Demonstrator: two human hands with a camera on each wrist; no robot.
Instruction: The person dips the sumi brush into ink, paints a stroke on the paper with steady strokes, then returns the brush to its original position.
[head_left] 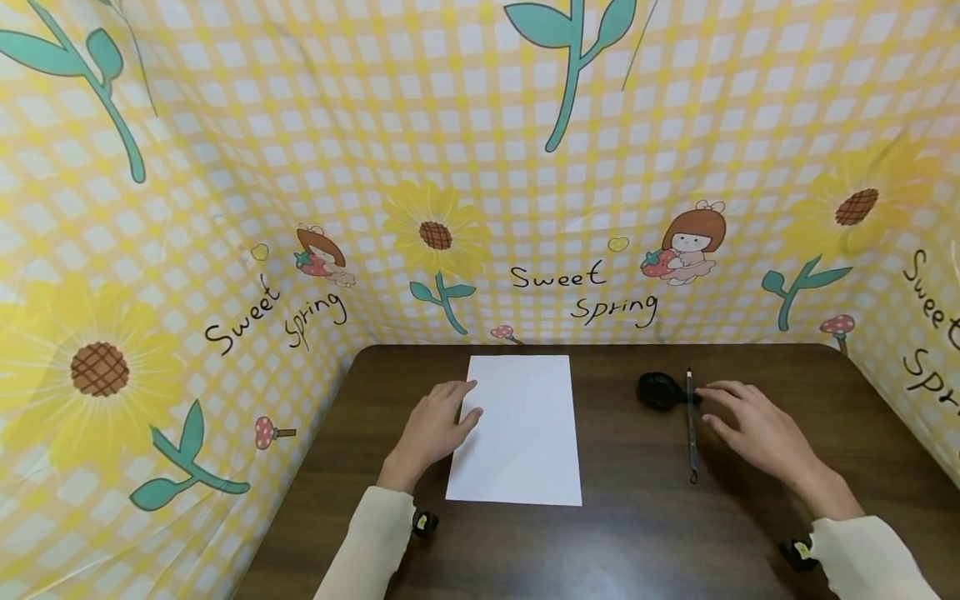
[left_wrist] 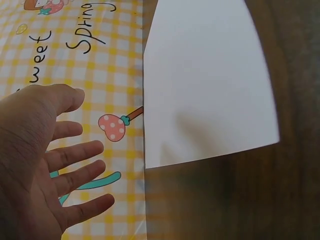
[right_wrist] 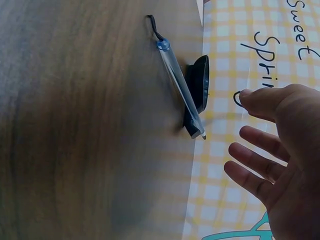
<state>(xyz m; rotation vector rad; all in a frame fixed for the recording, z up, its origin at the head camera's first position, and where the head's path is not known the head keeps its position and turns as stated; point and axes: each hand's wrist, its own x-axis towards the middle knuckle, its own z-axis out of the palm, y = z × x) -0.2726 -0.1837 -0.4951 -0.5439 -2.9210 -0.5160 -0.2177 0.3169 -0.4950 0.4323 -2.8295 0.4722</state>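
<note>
A blank white sheet of paper (head_left: 517, 433) lies on the table, also filling much of the left wrist view as paper (left_wrist: 215, 75). My left hand (head_left: 433, 425) is over its left edge, fingers spread, holding nothing; whether it touches the sheet I cannot tell. To the right, a slim writing brush (head_left: 692, 433) with a cord loop at its near end leans across the handle of a small black dish (head_left: 658, 392). Just right of the brush hovers my right hand (head_left: 757, 425), its fingers relaxed and apart. The right wrist view shows a gap between that hand and the brush (right_wrist: 177, 80).
The dark brown wooden table (head_left: 510, 550) ends against a yellow checked cloth (head_left: 480, 167) printed with flowers, which hangs behind and at both sides. Small black devices sit at both wrists, below cream sleeves (head_left: 375, 533).
</note>
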